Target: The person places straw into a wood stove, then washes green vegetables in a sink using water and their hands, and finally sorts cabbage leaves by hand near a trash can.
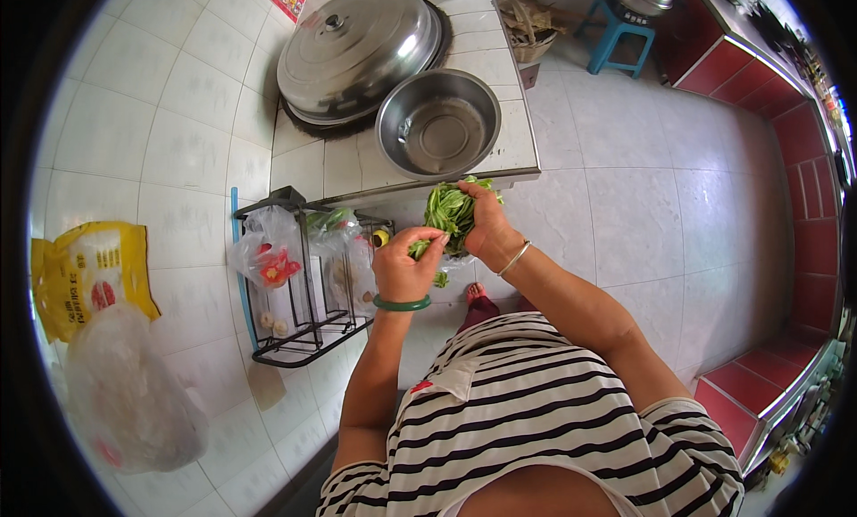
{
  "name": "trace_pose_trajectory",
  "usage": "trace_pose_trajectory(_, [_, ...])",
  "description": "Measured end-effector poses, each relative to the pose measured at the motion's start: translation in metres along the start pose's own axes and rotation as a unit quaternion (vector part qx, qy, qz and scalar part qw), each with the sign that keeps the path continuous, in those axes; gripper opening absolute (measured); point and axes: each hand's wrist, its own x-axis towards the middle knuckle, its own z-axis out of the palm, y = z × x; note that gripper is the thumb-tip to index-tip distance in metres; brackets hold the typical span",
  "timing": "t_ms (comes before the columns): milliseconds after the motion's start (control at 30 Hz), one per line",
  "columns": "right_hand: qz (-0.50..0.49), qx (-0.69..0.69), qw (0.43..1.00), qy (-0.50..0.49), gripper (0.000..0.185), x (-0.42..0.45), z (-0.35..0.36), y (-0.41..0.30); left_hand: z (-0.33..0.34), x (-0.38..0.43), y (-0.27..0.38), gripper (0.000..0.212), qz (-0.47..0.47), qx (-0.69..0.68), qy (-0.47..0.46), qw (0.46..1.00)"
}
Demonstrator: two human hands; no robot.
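A bunch of leafy greens [450,209] is held between my hands in front of the tiled ledge's edge. My right hand [487,224] cups the bunch from the right, fingers over its top. My left hand [410,262], with a green bangle at the wrist, pinches a small piece of green between thumb and fingertips at the lower left of the bunch. Just beyond, a steel basin [438,125] stands near the ledge's edge with no greens visible in it. Some clear plastic and a bit of leaf show below my hands, partly hidden.
A large domed metal lid [358,55] covers a wok on the tiled ledge [512,132]. To the left stands a black wire rack [311,329] with plastic bags. More bags [127,390] hang at the wall. A blue stool [612,45] and a wicker basket [532,48] are farther back. Red cabinets [813,249] line the right.
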Motion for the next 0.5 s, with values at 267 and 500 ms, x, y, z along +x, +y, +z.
trace_pose_trajectory(267, [0.006,-0.010,1.000,0.008,0.025,-0.002,0.006,-0.005,-0.046,0.002,-0.008,0.014,-0.232,-0.374,0.031,0.897])
trace_pose_trajectory(500, [0.013,0.001,0.998,-0.054,0.025,0.001,-0.004,-0.011,-0.069,0.003,-0.018,0.014,-0.213,-0.289,0.066,0.931])
